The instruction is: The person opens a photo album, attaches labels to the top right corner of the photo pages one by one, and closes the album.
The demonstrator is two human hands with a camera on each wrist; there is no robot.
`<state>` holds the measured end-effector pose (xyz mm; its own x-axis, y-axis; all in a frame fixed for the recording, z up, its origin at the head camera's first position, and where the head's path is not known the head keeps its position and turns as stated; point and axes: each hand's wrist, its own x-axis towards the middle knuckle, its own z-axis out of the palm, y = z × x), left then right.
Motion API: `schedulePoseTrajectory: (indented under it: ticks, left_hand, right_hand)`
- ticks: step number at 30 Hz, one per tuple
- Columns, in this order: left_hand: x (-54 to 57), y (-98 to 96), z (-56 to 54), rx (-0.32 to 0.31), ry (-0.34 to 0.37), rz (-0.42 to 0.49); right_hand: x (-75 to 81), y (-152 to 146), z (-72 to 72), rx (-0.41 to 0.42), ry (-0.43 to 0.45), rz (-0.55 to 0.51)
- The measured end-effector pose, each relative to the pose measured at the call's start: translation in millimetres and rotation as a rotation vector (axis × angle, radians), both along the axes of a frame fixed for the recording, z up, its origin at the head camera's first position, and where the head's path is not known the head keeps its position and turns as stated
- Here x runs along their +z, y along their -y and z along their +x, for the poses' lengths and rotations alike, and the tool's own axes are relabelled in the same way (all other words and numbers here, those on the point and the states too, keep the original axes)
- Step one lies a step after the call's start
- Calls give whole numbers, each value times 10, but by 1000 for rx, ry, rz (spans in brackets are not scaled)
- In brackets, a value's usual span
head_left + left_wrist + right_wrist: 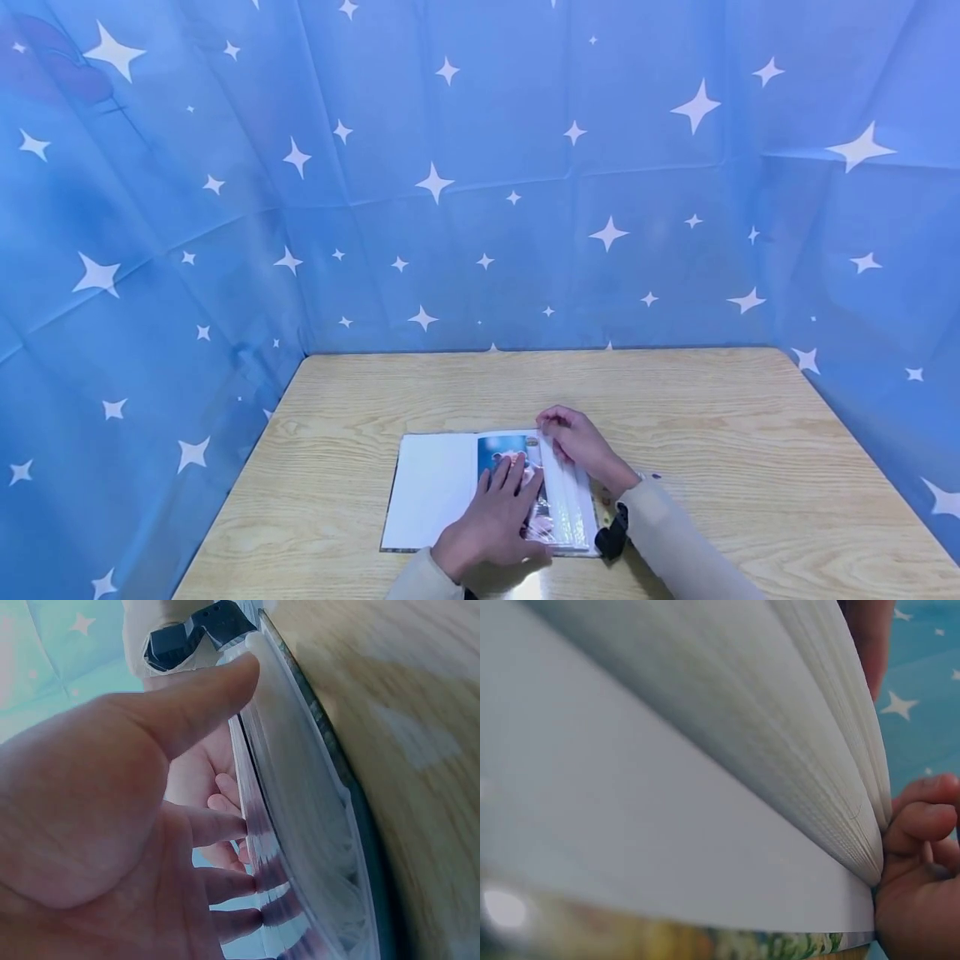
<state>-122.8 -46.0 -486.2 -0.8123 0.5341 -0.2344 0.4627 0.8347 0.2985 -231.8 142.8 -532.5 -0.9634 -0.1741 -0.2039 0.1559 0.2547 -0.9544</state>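
A photo album (431,487) lies spread on the table, with a blank white inside cover on the left and clear-sleeved pages (300,787) on the right. A photo with a blue upper part (490,450) shows in the right-hand page. Across it rests my left hand (495,517), fingers extended and spread, fingertips on the glossy sleeve. My right hand (581,446) is at the page's upper right corner, fingers curled at the edge. In the right wrist view, its bent fingers (926,821) sit against the end of the fanned page stack (780,742).
The wood-grain table (322,500) extends around the album. Blue curtains with white stars (465,167) stand behind it and on both sides. A black wrist device (613,533) sits beside the album's right edge. The album's cover has a colourful patterned border (780,945).
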Motion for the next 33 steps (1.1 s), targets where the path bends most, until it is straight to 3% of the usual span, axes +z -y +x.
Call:
schedulePoseTrajectory:
  ticks: [10,21,25,33]
  left_hand:
    - [40,56,-21,17,76,90]
    - [21,148,-24,8,56,224]
    - [33,184,7,6,11,278]
    - [80,278,71,-2,-170,358]
  right_hand:
    - [10,-6,-6,-2,26,-50]
    - [15,-21,9,0,30,-88]
    - [14,-26,5,-1,21,-86]
    - [-19,-16,1,26,-10,-61]
